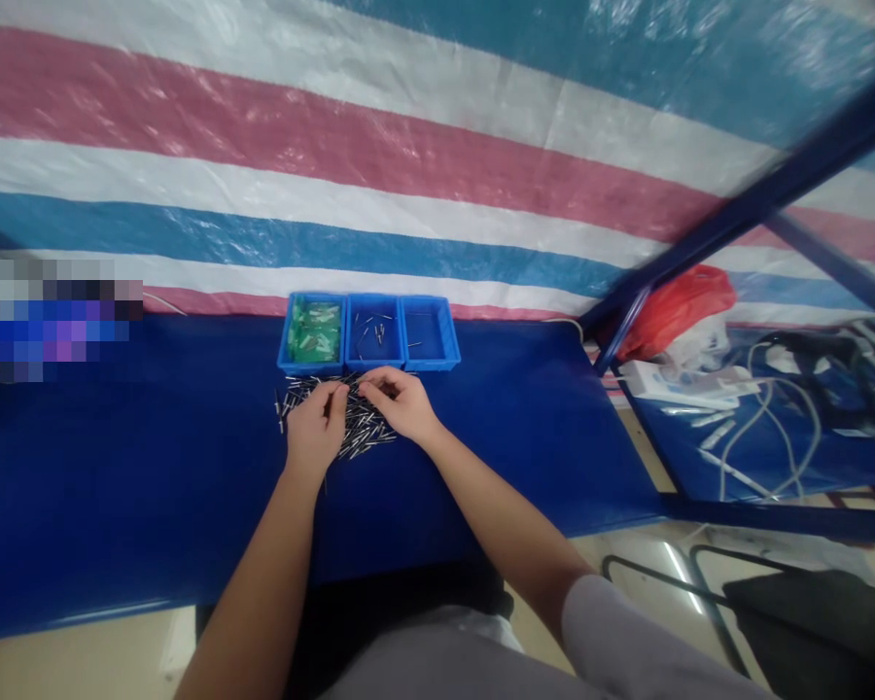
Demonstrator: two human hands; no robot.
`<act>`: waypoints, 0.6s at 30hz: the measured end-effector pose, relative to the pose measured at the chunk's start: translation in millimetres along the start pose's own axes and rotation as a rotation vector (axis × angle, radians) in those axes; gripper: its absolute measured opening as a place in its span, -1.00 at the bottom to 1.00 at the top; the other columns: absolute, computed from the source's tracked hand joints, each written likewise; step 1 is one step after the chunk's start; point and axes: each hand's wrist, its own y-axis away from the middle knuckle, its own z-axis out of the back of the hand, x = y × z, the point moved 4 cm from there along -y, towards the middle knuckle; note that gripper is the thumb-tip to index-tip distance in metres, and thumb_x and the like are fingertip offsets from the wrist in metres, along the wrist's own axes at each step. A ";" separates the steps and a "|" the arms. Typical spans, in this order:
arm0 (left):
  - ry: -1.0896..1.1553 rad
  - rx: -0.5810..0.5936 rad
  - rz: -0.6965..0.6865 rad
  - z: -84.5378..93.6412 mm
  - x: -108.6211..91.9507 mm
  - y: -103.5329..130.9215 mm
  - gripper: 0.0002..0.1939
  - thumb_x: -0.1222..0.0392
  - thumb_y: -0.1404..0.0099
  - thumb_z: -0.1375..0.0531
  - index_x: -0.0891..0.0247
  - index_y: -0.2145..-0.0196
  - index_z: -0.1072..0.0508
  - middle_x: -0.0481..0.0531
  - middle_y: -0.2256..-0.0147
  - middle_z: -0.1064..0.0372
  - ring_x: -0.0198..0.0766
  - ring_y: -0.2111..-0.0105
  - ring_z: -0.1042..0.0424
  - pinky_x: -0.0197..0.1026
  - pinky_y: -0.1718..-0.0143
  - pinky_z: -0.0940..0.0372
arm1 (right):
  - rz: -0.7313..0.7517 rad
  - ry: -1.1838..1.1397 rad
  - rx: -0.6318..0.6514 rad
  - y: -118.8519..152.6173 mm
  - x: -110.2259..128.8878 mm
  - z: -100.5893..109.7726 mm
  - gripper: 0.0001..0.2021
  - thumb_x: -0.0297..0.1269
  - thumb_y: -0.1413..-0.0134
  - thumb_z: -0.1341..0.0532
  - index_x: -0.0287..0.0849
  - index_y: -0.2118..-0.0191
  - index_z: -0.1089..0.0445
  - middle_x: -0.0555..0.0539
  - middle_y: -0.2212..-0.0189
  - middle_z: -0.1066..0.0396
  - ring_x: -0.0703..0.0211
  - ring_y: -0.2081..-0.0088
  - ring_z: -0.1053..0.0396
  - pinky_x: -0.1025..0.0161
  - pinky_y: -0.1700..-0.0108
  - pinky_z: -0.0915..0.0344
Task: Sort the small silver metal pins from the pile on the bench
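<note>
Both hands, left hand [315,424] and right hand [402,402], pinch narrowly into the metal pins [361,429] near the desk's [117,467] far edge; light, stiff, slippery, probably best gripped mid-shaft.

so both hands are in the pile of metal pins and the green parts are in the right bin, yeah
Not quite. The head view shows the green parts in the left bin of the three, not the right one. The rest holds: the left hand and right hand are both in the pile of metal pins.
</note>
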 end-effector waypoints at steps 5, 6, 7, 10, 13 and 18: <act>0.006 0.007 -0.027 0.2 -1.8 0.5 -0.72 0.02 -0.41 -0.07 0.20 0.17 -0.51 -0.06 0.45 -0.48 -0.35 0.45 -0.46 -0.31 0.28 -0.28 | 0.039 -0.039 -0.021 0.4 3.3 1.6 -0.76 -0.15 -0.12 -0.31 -0.12 0.12 -0.50 -0.03 0.35 -0.53 0.22 0.35 -0.46 0.26 0.29 -0.37; 0.010 0.012 -0.026 -0.1 -2.0 0.7 -0.72 0.02 -0.41 -0.07 0.20 0.17 -0.51 -0.07 0.45 -0.48 -0.35 0.45 -0.46 -0.31 0.29 -0.28 | 0.044 -0.022 -0.020 0.7 4.5 2.0 -0.78 -0.16 -0.12 -0.31 -0.13 0.14 -0.51 -0.04 0.35 -0.54 0.22 0.35 -0.46 0.25 0.28 -0.37; 0.012 0.018 -0.022 -0.4 -1.9 0.9 -0.73 0.02 -0.41 -0.07 0.19 0.17 -0.50 -0.07 0.44 -0.49 -0.35 0.46 -0.46 -0.31 0.29 -0.28 | 0.045 0.002 -0.019 0.9 5.5 2.2 -0.80 -0.16 -0.12 -0.31 -0.13 0.18 -0.53 -0.05 0.34 -0.54 0.21 0.35 -0.46 0.25 0.28 -0.37; 0.014 0.023 0.002 -0.9 -0.7 1.3 -0.73 0.02 -0.40 -0.08 0.19 0.16 -0.50 -0.08 0.44 -0.49 -0.36 0.46 -0.47 -0.32 0.31 -0.27 | 0.043 0.057 -0.007 1.1 7.1 2.2 -0.83 -0.19 -0.13 -0.30 -0.15 0.21 -0.55 -0.06 0.33 -0.56 0.21 0.35 -0.46 0.25 0.27 -0.37; 0.008 0.024 0.022 -1.1 1.2 1.2 -0.73 0.01 -0.40 -0.09 0.19 0.16 -0.50 -0.08 0.44 -0.50 -0.37 0.45 -0.47 -0.32 0.30 -0.28 | 0.056 0.080 -0.012 0.7 7.0 2.3 -0.82 -0.20 -0.12 -0.32 -0.16 0.19 -0.55 -0.06 0.33 -0.56 0.21 0.34 -0.47 0.27 0.26 -0.38; 0.025 0.033 0.027 -1.5 1.1 0.7 -0.73 0.01 -0.40 -0.09 0.18 0.14 -0.51 -0.08 0.39 -0.52 -0.37 0.43 -0.48 -0.33 0.28 -0.29 | 0.062 0.124 -0.019 0.1 5.3 2.6 -0.83 -0.20 -0.12 -0.32 -0.15 0.20 -0.55 -0.05 0.32 -0.58 0.21 0.33 -0.48 0.27 0.23 -0.39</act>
